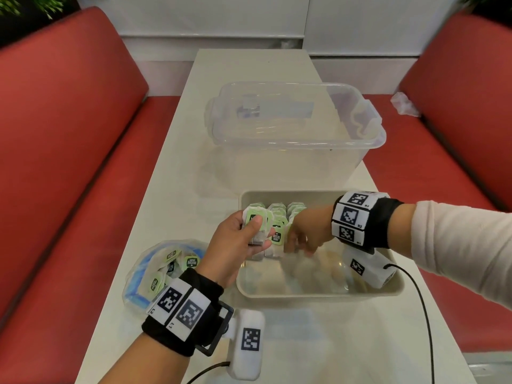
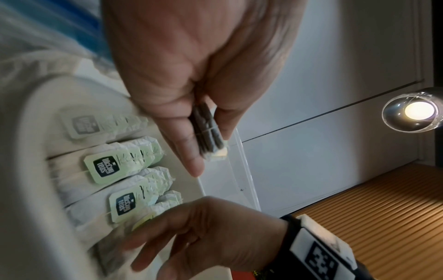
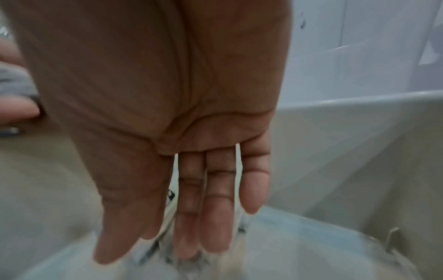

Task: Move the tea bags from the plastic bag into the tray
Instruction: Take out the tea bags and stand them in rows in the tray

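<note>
Three rows of tea bags point(image 1: 277, 217) tagged "McCoy teas" stand at the tray's point(image 1: 318, 292) far end, left hand point(image 1: 238, 245) pinching a small stack point(image 1: 256, 225) over its left rim, right hand point(image 1: 304, 234) flat, fingers straight against the rows, more in the plastic bag point(image 1: 155, 273) on the tabletop point(image 1: 171, 189).

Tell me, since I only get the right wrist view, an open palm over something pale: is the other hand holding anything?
Observer: Yes, the left hand grips a small stack of tea bags near the tray's left edge.
Operator: Are any in the tray already?
Observer: Yes, rows of tea bags stand at the far end of the tray.
Operator: Is the plastic bag empty?
Observer: No, the plastic bag, left of the tray, holds several more.
</note>
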